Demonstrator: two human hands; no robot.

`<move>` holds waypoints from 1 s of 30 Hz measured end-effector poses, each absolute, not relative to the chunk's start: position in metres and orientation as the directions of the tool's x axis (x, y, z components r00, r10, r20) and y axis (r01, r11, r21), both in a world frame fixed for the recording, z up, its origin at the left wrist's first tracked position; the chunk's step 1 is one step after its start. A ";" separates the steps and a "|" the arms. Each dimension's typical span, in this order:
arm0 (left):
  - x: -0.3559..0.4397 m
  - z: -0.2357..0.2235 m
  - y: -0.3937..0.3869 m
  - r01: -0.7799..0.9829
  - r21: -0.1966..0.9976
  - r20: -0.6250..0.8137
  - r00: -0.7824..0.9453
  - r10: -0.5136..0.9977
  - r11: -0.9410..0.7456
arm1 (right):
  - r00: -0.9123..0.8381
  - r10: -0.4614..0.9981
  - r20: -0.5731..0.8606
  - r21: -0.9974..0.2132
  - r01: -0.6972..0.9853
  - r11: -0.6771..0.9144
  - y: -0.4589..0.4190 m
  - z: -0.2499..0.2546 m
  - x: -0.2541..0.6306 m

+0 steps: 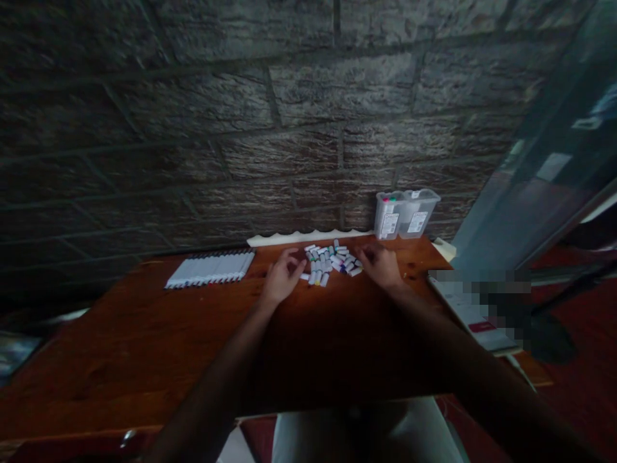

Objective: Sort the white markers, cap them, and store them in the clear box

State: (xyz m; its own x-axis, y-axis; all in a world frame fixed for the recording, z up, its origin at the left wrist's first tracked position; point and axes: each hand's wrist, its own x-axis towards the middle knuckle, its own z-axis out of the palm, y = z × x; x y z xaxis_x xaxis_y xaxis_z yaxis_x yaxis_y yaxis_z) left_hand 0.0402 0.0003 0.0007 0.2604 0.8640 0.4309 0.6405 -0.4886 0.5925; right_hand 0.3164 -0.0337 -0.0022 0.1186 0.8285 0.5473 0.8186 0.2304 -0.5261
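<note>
A loose pile of short white cylinders (330, 260), with coloured ends in green, yellow, blue and red, lies on the wooden table; they look like marker caps or small bottles, too small to tell. My left hand (283, 276) is at the pile's left edge, thumb and fingers curved and apart with nothing seen between them. On the opposite side my right hand (380, 265) is beside the pile, its bent fingers pointing in toward it. Shadow covers those fingertips, but no held object shows. Farther left, white markers (211, 269) lie side by side in a neat row.
Two clear plastic bins (406, 214) with labels stand against the stone wall (308, 154); the left one holds some colour-topped items. A white wavy-edged strip (311, 238) runs along the back of the wooden table (144, 360). A laptop-like flat object (475, 315) lies at right.
</note>
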 end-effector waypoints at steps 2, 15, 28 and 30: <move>0.039 0.001 0.000 0.644 0.578 0.424 0.289 0.859 -0.502 | 0.063 0.858 0.510 -0.521 0.816 0.250 -0.039 -0.008 0.320; 0.033 0.007 -0.004 0.900 0.330 0.387 0.148 0.910 -0.286 | -0.103 0.931 0.351 -0.459 0.847 0.267 -0.050 -0.005 0.316; -0.007 0.004 0.008 0.996 0.029 0.282 -0.092 0.955 0.087 | -0.174 0.907 0.383 -0.469 0.809 0.353 -0.053 -0.006 0.313; -0.005 0.005 0.009 0.998 0.042 0.279 -0.064 0.958 0.055 | -0.181 0.906 0.382 -0.462 0.812 0.357 -0.053 -0.006 0.313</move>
